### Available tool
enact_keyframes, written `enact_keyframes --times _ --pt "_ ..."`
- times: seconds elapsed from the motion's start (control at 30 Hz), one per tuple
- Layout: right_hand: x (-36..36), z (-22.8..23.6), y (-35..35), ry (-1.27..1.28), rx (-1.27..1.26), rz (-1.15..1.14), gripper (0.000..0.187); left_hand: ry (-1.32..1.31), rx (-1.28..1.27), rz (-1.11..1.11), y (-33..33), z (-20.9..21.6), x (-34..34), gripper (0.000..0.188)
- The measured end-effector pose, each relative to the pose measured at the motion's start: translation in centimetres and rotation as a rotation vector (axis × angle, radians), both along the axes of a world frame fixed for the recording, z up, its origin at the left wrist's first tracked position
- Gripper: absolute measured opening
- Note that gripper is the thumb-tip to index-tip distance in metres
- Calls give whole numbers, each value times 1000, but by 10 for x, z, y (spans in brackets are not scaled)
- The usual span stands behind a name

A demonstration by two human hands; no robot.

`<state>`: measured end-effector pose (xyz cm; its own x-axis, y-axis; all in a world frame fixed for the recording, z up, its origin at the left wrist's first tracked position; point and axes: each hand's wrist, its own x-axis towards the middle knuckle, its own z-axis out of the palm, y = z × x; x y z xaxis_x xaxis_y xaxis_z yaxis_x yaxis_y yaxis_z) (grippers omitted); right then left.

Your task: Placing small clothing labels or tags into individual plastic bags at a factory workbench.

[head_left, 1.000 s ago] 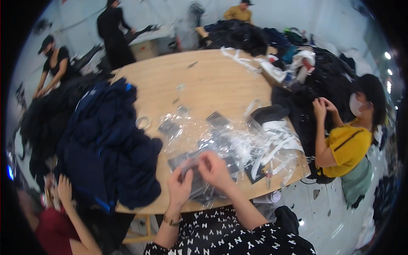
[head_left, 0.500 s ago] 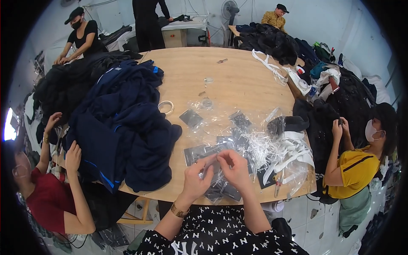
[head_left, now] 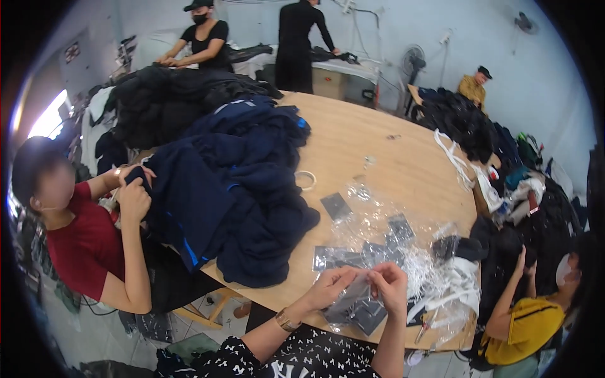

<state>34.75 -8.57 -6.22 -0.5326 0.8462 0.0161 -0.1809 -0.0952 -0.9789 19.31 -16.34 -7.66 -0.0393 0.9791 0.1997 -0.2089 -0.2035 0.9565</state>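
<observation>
Over the near edge of the table, my left hand (head_left: 334, 286) and my right hand (head_left: 389, 285) pinch a small clear plastic bag (head_left: 358, 291) between thumbs and fingers. The bag hangs between the two hands; whether anything is inside it I cannot tell. Beneath my hands lie several dark square cards in clear bags (head_left: 368, 316). More such cards spread just beyond, one dark card (head_left: 336, 206) lying apart. A tangle of white strings (head_left: 419, 271) sits right of my right hand.
A big pile of navy garments (head_left: 233, 189) covers the table's left side. A roll of tape (head_left: 306, 181) lies beside it. White straps (head_left: 457, 283) and scissors (head_left: 423, 331) are at the right edge. People work at left (head_left: 88, 233), right (head_left: 532, 324) and behind the table.
My view has swung left, so the table sits further right in the picture. Both hands still pinch the bag. The person in red now holds dark cloth up in both hands.
</observation>
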Motion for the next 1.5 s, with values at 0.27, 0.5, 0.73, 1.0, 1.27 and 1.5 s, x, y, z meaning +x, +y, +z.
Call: enact_keyframes --times 0.27,0.5,0.73,1.0,1.27,1.5 --pt "-13 -1 -5 -94 86 41 8 -309 -323 -50 5 -14 -3 21" --pt "-21 12 -12 -127 76 22 13 199 -193 297 -1 5 -2 15" --pt "-2 -3 4 -122 63 4 8 -208 -34 358 0 20 -25 17" --pt "-11 1 2 178 -224 87 11 -287 -35 434 -5 36 -24 15" --pt "-7 -2 -1 337 -253 147 39 -219 -50 345 -10 39 -17 19" --pt "-12 11 -6 354 -265 122 48 -122 -69 292 -10 31 -8 21"
